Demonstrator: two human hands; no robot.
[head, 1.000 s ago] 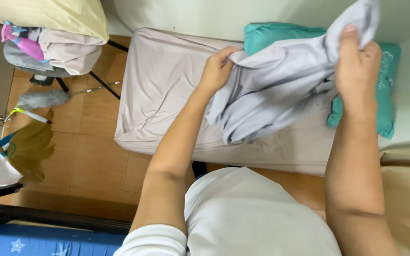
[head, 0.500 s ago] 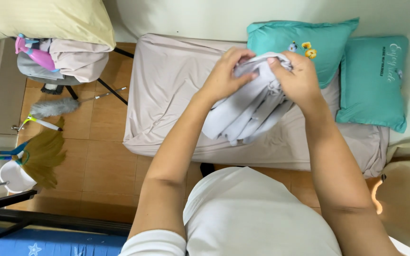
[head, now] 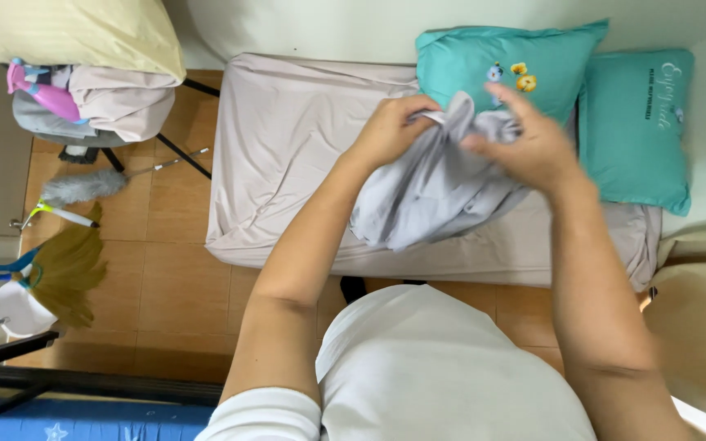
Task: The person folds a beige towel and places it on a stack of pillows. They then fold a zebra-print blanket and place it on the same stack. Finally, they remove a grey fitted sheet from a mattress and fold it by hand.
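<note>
Grey cloth [head: 435, 192] in both hands.

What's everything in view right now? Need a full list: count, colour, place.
grey cloth: 1, pale grey, bunched in both hands over the mattress
mattress: 1, beige-pink cover, centre, on the floor
teal pillows: 2, teal, at the mattress's right end; the second lies further right
yellow pillow: 1, pale yellow, top left
laundry pile: 1, pinkish and grey, on a rack at left
duster: 1, grey fluffy head, on the floor at left
broom: 1, straw-coloured, floor, far left
tile floor: brown
left hand: gripping the cloth's top edge
right hand: blurred, gripping the cloth
</note>
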